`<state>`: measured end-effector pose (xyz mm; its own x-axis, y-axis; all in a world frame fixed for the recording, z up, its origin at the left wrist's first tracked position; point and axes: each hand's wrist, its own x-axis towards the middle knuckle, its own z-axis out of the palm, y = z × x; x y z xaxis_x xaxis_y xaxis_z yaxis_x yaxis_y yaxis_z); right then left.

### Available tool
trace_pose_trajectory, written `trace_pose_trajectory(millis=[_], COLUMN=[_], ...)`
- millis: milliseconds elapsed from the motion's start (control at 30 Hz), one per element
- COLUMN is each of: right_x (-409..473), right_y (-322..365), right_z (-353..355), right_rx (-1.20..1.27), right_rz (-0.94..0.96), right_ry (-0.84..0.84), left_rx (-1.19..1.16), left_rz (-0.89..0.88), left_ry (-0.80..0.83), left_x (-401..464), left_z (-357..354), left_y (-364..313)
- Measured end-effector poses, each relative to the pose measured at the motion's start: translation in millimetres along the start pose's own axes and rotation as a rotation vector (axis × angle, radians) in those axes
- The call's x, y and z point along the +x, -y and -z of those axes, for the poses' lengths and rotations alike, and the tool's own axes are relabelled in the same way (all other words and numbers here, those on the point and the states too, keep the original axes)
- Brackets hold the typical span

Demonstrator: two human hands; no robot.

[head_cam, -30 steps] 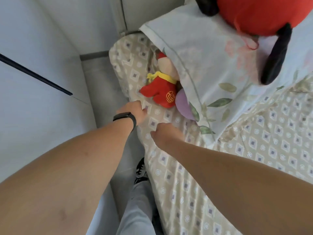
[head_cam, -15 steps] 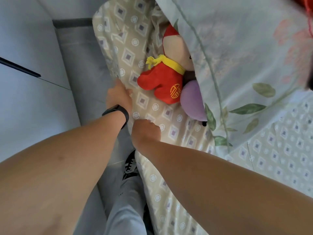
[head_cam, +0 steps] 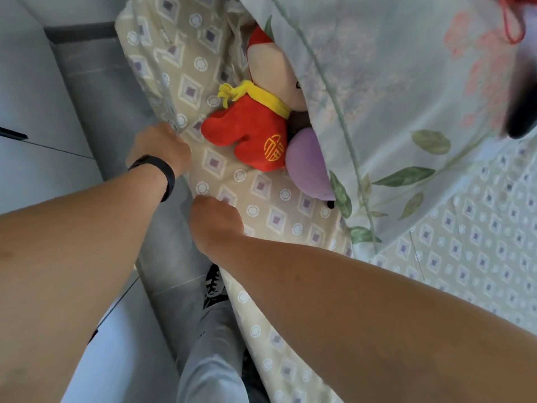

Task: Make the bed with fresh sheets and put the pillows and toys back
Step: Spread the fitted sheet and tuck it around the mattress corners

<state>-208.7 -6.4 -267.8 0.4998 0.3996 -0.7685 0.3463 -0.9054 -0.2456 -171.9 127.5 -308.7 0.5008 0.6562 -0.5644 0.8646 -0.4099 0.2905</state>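
**Inspector A:** Left hand (head_cam: 158, 146), black band at the wrist, grips the edge of the beige diamond-patterned bed sheet (head_cam: 261, 199) at the mattress side. Right hand (head_cam: 216, 222) lies knuckles-up on that edge; fingers hidden, grip cannot be told.

**Inspector B:** Toys?

**Inspector A:** Red plush doll with yellow scarf (head_cam: 255, 126) lies on the sheet just beyond the left hand, its head partly covered by the pale floral pillow (head_cam: 392, 97). A purple plush toy (head_cam: 308, 167) touches the doll, mostly under the pillow; shape unclear.
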Motion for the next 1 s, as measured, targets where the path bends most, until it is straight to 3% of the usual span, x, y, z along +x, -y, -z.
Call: trace_pose_trajectory(millis=[233, 433, 533, 633, 733, 867, 1000], right_x=[-4, 42, 61, 68, 68, 71, 80], right_y=[-33, -16, 6, 12, 8, 13, 13], right_z=[-2, 41, 50, 49, 49, 43, 33], right_rx=[-0.018, -0.047, -0.257, -0.211, -0.225, -0.465, -0.486], right_rz=[0.110, 0.056, 0.060, 0.002, 0.064, 0.265, 0.266], right_ry=[-0.070, -0.346, -0.215, -0.115, -0.149, -0.163, -0.140], left_rx=[-0.068, -0.356, -0.324, -0.160, -0.101, -0.136, -0.250], left_rz=[0.037, 0.043, 0.094, 0.060, 0.025, 0.097, 0.117], left_ry=[-0.032, -0.089, -0.122, -0.126, -0.129, -0.098, -0.131], left_x=[-4, 39, 69, 83, 92, 115, 123], left_z=[-8, 14, 18, 21, 28, 40, 27], left_y=[-3, -31, -42, -45, -39, -26, -19])
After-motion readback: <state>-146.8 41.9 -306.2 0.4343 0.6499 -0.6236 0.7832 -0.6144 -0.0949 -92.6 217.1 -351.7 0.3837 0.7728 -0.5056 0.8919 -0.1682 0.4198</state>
